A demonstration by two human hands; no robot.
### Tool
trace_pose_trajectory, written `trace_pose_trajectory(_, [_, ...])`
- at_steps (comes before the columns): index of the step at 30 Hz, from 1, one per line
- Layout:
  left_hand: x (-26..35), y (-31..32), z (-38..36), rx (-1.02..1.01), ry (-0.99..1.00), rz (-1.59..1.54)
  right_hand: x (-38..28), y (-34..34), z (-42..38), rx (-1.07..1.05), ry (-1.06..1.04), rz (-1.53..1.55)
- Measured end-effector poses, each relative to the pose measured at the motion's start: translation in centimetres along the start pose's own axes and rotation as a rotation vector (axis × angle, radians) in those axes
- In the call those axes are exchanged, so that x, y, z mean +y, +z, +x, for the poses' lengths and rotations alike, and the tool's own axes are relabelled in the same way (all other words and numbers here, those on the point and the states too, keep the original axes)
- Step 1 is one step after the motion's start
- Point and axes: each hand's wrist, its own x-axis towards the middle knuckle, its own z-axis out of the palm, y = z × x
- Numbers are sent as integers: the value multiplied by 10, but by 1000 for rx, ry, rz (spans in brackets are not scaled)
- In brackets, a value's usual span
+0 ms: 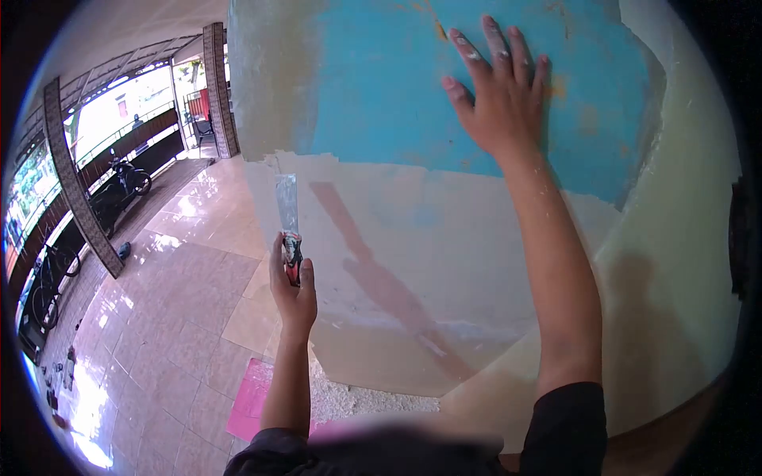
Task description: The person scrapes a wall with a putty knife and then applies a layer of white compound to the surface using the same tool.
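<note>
My left hand (294, 289) is wrapped round the red and black handle of a putty knife (288, 208), its flat metal blade pointing up near the left edge of the wall. White residue marks the knife. Higher up, my right hand (504, 103) lies with fingers spread over the blue patch of the wall (389, 95), white dust on its fingertips. Below a ragged line, the wall surface (476, 214) is pale and scraped-looking, and the shadow of my left arm and the knife falls across it.
White scraped flakes (357, 401) and a pink sheet (251, 401) lie on the floor at the wall's foot. Glossy tiles (175, 317) stretch left towards a pillar (83, 174), a motorbike (119, 186) and a bicycle (49, 289).
</note>
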Motion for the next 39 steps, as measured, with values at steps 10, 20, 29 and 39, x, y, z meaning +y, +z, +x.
trace_pose_trajectory(10, [-39, -14, 44, -50, 195, 140, 2, 7, -3, 1, -28, -45])
trace_pose_trajectory(20, [-49, -19, 59, -146, 208, 183, 3, 11, -3, 18, -43, -55])
trace_pose_trajectory(29, [-35, -37, 67, -309, 116, 221, 6, 13, -6, 46, -51, -26])
trace_pose_trajectory(39, [-14, -39, 75, -279, 162, 299, 9, 17, -4, 65, -71, -54])
